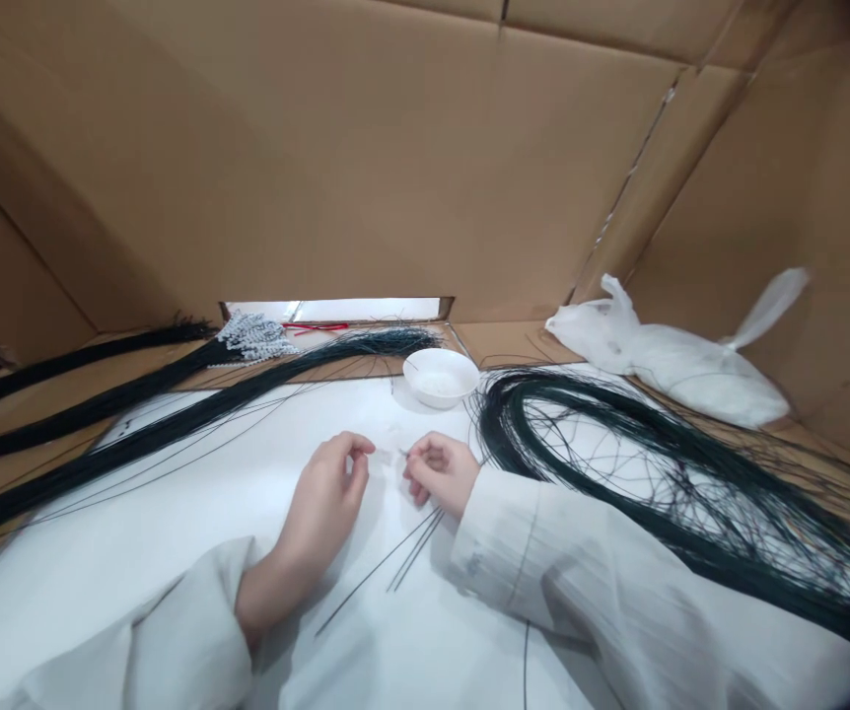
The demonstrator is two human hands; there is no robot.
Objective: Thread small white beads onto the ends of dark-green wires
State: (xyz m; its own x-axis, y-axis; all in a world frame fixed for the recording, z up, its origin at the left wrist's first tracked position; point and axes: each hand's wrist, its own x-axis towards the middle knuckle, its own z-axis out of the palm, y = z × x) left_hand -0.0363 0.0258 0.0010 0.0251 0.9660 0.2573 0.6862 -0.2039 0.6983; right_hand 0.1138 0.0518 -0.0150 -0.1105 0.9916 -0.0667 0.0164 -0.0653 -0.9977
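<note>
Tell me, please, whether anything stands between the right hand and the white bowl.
Nothing visible does: only white surface shows between the right hand and the white bowl just beyond it. The thin dark strands at that hand trail away from the bowl, toward the person; the large dark coil lies off to the right.

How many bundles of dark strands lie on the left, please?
3: the nearest bundle, the middle bundle with white tips, and the farthest bundle. Others could be hidden.
</note>
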